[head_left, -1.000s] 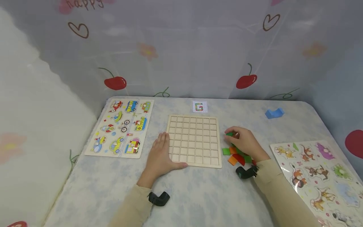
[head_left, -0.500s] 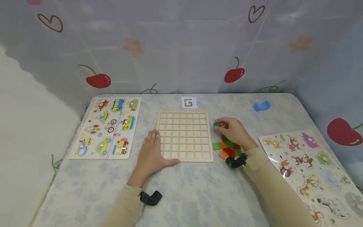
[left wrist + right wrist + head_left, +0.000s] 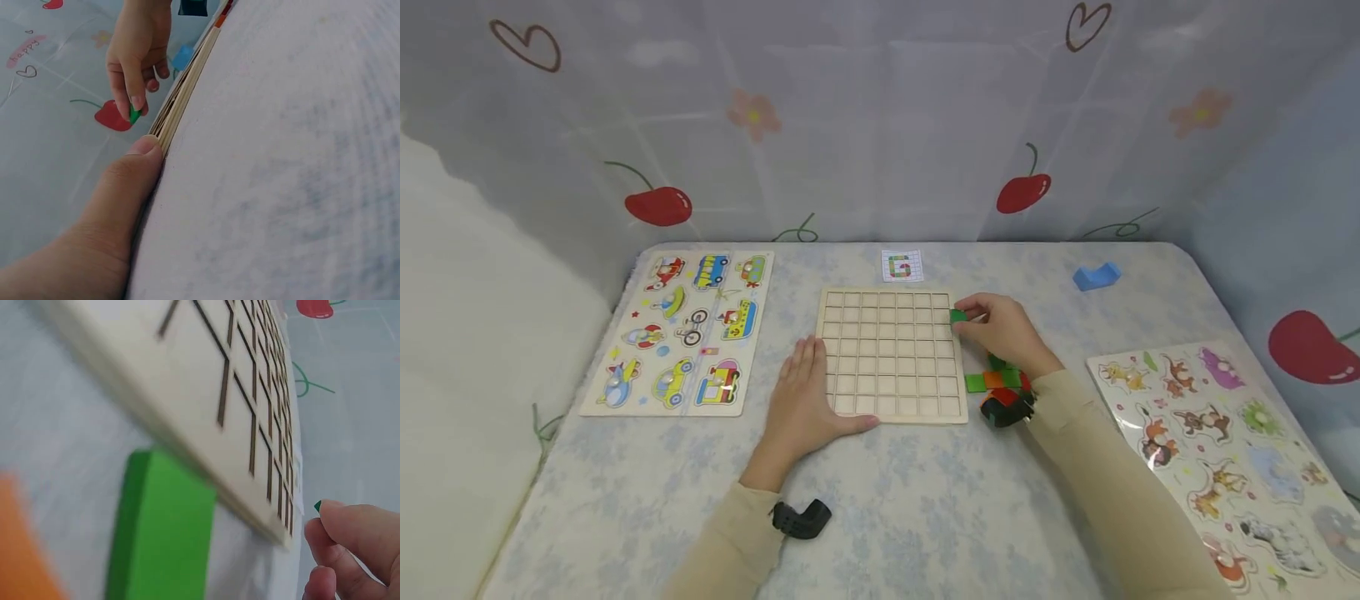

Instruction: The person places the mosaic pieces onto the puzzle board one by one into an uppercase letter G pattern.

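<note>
A wooden grid board (image 3: pixel 891 354) with square cells lies mid-table. Along its left edge and near corner rests my left hand (image 3: pixel 805 408), fingers straight and thumb spread; the left wrist view shows the thumb (image 3: pixel 119 194) against the board's edge. Between thumb and fingertips my right hand (image 3: pixel 1003 329) pinches a green square tile (image 3: pixel 958 317) at the board's right edge. In the right wrist view the pinched tile (image 3: pixel 318 505) is mostly hidden by the fingers. Beneath the right wrist lies a small pile of tiles (image 3: pixel 992 380) in green, orange and red, partly covered.
A small pattern card (image 3: pixel 902 266) lies beyond the board. At left is a vehicle puzzle board (image 3: pixel 681 333), at right an animal puzzle board (image 3: pixel 1217 450). A blue block (image 3: pixel 1097 276) sits at the back right. Cloth walls border the table.
My right hand has lifted the green tile from beside the pile and carried it left to the board's edge. My left hand keeps its place on the board. The head view has shifted.
</note>
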### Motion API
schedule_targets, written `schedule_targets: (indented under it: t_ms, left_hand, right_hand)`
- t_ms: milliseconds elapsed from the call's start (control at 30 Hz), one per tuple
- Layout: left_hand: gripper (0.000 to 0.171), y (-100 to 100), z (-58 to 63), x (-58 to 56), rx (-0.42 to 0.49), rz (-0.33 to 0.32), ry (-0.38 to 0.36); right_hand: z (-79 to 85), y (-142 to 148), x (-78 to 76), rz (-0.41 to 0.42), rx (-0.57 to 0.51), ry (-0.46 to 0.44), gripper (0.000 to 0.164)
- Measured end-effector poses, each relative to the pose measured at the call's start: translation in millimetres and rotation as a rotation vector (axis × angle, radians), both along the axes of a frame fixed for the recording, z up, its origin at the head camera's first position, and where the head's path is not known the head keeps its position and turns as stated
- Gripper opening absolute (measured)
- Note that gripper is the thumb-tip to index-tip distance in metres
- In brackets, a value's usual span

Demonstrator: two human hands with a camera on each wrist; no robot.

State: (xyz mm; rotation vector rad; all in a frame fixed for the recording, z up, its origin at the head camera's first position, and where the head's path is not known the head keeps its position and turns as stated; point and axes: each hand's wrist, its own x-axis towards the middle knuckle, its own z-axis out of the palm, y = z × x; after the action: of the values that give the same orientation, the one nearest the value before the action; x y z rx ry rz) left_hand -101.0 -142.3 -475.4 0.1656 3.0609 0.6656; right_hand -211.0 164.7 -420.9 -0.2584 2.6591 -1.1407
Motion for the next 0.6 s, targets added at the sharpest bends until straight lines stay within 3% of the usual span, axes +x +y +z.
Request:
schedule_targets:
  t_ms: [233,600]
  left_hand:
    - [0.148,-0.3,4.6,-10.4,-0.025,-0.02,0.031]
    - [0.149,-6.3,13.6,-20.6,-0.065,0.013,0.062]
  right_hand:
    - [10.1,-26.4,-15.4,0.016,-0.027,-0.005,0.033]
    - [13.0,-70.2,-35.4,0.057,-0.02,0.055,0.03]
